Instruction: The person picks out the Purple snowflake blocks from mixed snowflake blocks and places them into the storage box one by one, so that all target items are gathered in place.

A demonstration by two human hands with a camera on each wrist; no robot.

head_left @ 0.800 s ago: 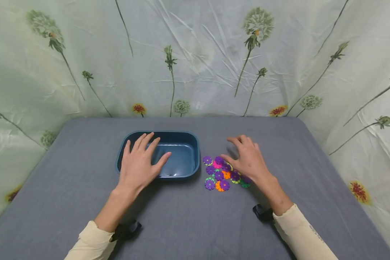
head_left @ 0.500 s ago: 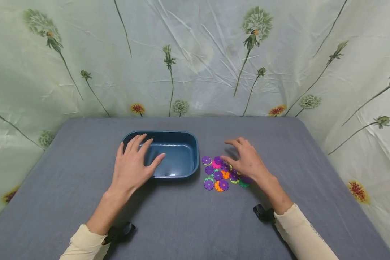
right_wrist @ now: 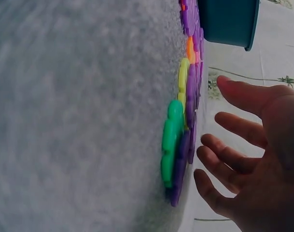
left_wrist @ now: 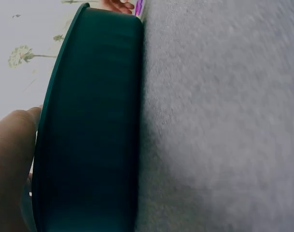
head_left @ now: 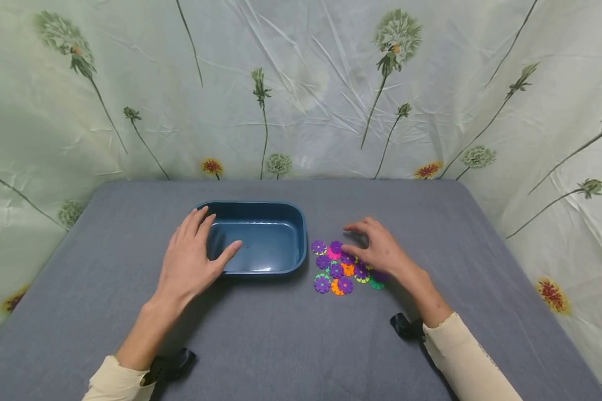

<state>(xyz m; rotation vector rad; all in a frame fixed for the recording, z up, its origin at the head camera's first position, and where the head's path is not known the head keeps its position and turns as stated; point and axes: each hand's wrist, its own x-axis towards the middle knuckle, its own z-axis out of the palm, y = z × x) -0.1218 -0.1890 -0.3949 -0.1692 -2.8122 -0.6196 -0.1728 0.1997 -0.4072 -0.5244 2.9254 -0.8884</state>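
Observation:
A blue rectangular plastic basin (head_left: 266, 245) stands on the table, nothing lying in it. My left hand (head_left: 188, 264) is over its left end, fingers spread and thumb pointing across the near rim; the left wrist view shows the basin's outer wall (left_wrist: 93, 116) up close. To the right of the basin lies a loose heap of flat notched plastic discs (head_left: 336, 270) in purple, orange, pink, green and yellow. My right hand (head_left: 381, 250) hovers at the heap's far right side, fingers loosely bent. In the right wrist view, its fingers are apart from a green disc (right_wrist: 173, 142) and hold nothing.
Grey cloth covers the table (head_left: 291, 340). Behind it hangs a pale curtain (head_left: 311, 94) printed with dandelions. Black wrist cameras are strapped below both hands, the right camera (head_left: 405, 327) low over the cloth.
My left hand has moved left and slightly toward me, from over the basin's inside to its left end. The right hand has lowered a little, its fingers drawing closer to the discs.

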